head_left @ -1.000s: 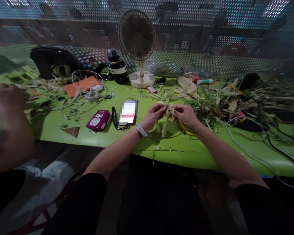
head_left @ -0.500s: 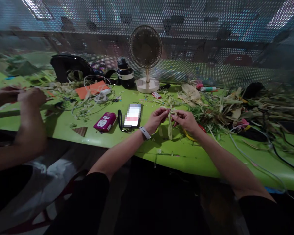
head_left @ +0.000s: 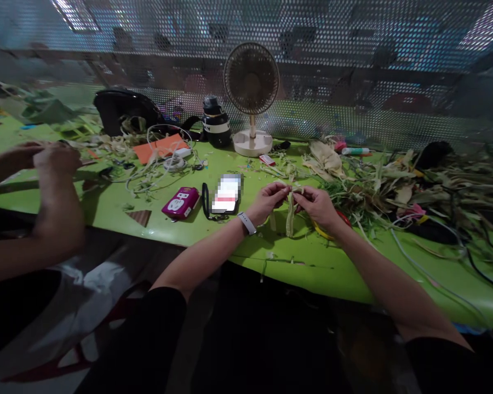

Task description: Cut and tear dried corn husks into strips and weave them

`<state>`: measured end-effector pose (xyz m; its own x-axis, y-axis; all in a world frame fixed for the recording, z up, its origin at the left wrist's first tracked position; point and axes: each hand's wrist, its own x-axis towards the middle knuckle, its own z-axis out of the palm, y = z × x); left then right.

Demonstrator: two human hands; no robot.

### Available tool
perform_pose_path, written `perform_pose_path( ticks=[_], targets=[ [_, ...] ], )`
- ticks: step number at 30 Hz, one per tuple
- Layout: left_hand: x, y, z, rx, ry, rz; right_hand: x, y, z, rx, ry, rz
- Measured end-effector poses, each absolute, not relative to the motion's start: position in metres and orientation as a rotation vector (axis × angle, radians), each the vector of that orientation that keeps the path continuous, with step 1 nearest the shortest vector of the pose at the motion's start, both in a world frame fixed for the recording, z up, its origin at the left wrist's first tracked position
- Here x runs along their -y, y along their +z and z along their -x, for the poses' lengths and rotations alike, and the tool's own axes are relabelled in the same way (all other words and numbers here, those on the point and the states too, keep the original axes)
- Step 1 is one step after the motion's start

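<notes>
I see the strip [head_left: 290, 221], pale green and leafy, hanging upright over the table [head_left: 176, 232], a little in from the near edge. My left hand [head_left: 270, 200] pinches its top between thumb and fingertips; my right hand [head_left: 318, 209] grips it there too, fingertips nearly meeting the left's. I can't tell whether the pale piece below the left fingers is part of it.

A yellow loop [head_left: 323, 232] lies partly under my right wrist. Left of my hands are the phone [head_left: 229, 192], then the purple socket [head_left: 181, 203], then a brown triangle [head_left: 139, 218] at the near edge. A leaf heap [head_left: 378, 183] covers much of the right side. Along the far edge I see the fan [head_left: 252, 143], bottle [head_left: 217, 129] and black bag [head_left: 123, 109]. At the left, a co-worker's hand [head_left: 58, 160] is over the table.
</notes>
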<state>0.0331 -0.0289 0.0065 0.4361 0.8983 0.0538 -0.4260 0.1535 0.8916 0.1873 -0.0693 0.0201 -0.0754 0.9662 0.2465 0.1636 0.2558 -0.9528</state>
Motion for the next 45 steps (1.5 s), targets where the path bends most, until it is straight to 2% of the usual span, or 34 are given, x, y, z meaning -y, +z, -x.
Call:
perform_pose_path(
  ticks=[18, 24, 29, 36, 39, 45],
  targets=[
    [0.0319, 0.0119, -0.0337, -0.649, 1.081, -1.046, 0.0654, 0.0132, -0.1893, 1.568, 0.855, 1.171],
    [0.0289, 0.0091, -0.0332, -0.6, 1.149, -1.056, 0.0665, 0.0176, -0.1884, 1.513, 0.964, 1.082],
    [0.0294, 0.0092, -0.0332, -0.587, 1.155, -1.067, 0.0673, 0.0183, -0.1874, 1.52, 0.921, 1.095],
    [0.0322, 0.0133, -0.0308, -0.659, 0.976, -1.042, 0.0647, 0.0138, -0.1905, 1.532, 0.833, 1.114],
    [0.0333, 0.0134, -0.0296, -0.692, 0.883, -1.115, 0.0635, 0.0128, -0.1903, 1.456, 0.863, 1.137],
    [0.0314, 0.0128, -0.0292, -0.741, 1.041, -1.088, 0.0665, 0.0156, -0.1854, 1.372, 1.134, 1.183]
  ],
)
